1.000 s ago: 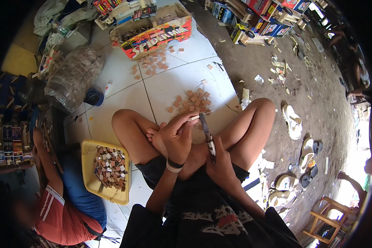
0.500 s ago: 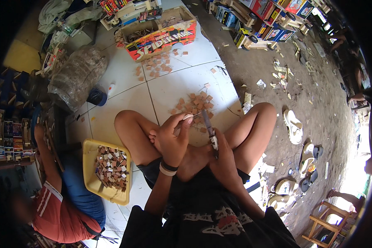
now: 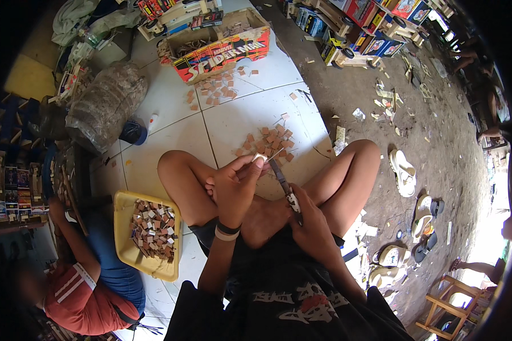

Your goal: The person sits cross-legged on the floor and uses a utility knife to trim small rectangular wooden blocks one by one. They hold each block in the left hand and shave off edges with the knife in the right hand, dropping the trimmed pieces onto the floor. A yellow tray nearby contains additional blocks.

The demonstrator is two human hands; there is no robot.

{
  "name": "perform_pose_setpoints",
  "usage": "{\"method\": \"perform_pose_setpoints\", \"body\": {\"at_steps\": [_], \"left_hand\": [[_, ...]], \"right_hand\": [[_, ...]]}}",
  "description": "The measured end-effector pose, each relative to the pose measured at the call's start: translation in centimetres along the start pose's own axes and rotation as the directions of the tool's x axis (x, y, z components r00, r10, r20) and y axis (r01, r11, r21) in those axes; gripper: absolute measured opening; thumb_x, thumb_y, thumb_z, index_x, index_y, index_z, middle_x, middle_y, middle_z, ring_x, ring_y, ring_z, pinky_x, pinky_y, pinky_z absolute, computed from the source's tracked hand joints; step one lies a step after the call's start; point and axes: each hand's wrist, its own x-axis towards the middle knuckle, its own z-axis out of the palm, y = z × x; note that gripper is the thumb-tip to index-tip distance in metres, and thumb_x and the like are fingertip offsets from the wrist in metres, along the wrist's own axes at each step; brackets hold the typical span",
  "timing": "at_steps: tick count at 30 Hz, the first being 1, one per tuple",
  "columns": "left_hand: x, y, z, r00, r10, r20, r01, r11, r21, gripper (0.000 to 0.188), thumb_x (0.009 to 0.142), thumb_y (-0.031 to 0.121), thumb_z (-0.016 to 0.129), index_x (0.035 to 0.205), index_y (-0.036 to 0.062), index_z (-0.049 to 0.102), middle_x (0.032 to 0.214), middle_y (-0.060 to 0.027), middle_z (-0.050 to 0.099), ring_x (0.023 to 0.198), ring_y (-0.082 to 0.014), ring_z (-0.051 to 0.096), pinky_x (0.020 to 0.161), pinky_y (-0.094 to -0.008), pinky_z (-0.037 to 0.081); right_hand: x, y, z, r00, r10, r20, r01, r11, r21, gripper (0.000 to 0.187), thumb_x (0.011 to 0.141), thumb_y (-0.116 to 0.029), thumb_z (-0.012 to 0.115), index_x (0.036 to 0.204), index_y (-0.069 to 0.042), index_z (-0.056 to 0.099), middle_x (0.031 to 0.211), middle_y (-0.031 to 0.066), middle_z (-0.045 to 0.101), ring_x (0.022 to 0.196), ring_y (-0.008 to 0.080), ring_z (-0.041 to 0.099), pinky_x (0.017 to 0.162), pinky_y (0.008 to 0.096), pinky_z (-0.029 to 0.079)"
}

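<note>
Between the thumb and fingers of my left hand (image 3: pixel 235 190) is a small pale square tile (image 3: pixel 260 157), its light face showing. A thin sliver (image 3: pixel 276 153) sticks out beside it toward the blade. My right hand (image 3: pixel 311 219) is closed round the patterned handle of a knife (image 3: pixel 280 175). The knife's grey blade points up and left, its tip just right of the tile; I cannot tell whether they touch. Beyond both hands, a loose pile of brown square tiles (image 3: pixel 275 138) lies on the white tiled floor (image 3: pixel 182 136), between my crossed legs.
A yellow basin (image 3: pixel 178 250) of small tiles stands left of my knee. Farther ahead are more scattered tiles (image 3: pixel 217 90) and a printed cardboard box (image 3: pixel 224 55). A co-worker in a red shirt (image 3: pixel 88 298) sits at left. Sandals (image 3: pixel 403 173) and scraps lie on the right-hand ground.
The knife's tip has swung left and down, closer to my left hand. My left hand has turned the tile so its pale face shows more. The co-worker's arm has shifted lower.
</note>
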Motion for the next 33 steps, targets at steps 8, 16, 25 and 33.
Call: {"method": "perform_pose_setpoints", "body": {"at_steps": [8,16,25,33], "left_hand": [[-0.4,0.3,0.5,0.992,0.127,-0.021,-0.123,0.982,0.145,0.023,0.102,0.005,0.074,0.120,-0.0094,0.075,0.109,-0.0138,0.080,0.098,-0.0154,0.077,0.090,-0.0245,0.061],[-0.5,0.4,1.1,0.960,0.280,-0.008,-0.266,0.919,0.292,0.019,0.099,0.000,0.074,0.116,-0.0076,0.077,0.106,-0.0149,0.081,0.095,-0.0166,0.077,0.087,-0.0263,0.061],[-0.6,0.9,1.2,0.873,0.486,0.042,-0.434,0.734,0.522,0.016,0.099,0.000,0.074,0.113,-0.0067,0.077,0.102,-0.0147,0.081,0.088,-0.0177,0.077,0.082,-0.0281,0.062],[0.6,2.7,-1.5,0.997,0.050,-0.053,-0.042,0.990,0.137,0.019,0.105,0.010,0.071,0.113,-0.0074,0.072,0.098,-0.0108,0.079,0.090,-0.0166,0.078,0.081,-0.0269,0.062]], "right_hand": [[0.1,-0.2,0.7,0.998,-0.044,-0.047,0.039,0.994,-0.098,0.073,0.090,0.008,0.063,0.157,-0.005,0.039,0.132,0.0296,0.060,0.124,0.0526,0.059,0.100,0.0556,0.051],[-0.2,-1.1,1.0,0.996,-0.006,-0.094,-0.010,0.987,-0.159,0.069,0.091,0.012,0.061,0.156,-0.002,0.041,0.137,0.0309,0.059,0.127,0.0508,0.059,0.102,0.0531,0.050],[0.3,-1.5,0.2,0.995,-0.015,-0.095,-0.023,0.921,-0.388,0.076,0.085,0.015,0.060,0.156,-0.005,0.041,0.120,0.0261,0.058,0.112,0.0493,0.061,0.098,0.0552,0.049],[1.5,-1.0,-1.0,0.997,-0.041,-0.068,0.034,0.995,-0.091,0.076,0.094,0.010,0.060,0.163,-0.005,0.034,0.134,0.0291,0.058,0.125,0.0509,0.058,0.106,0.0514,0.048]]}}
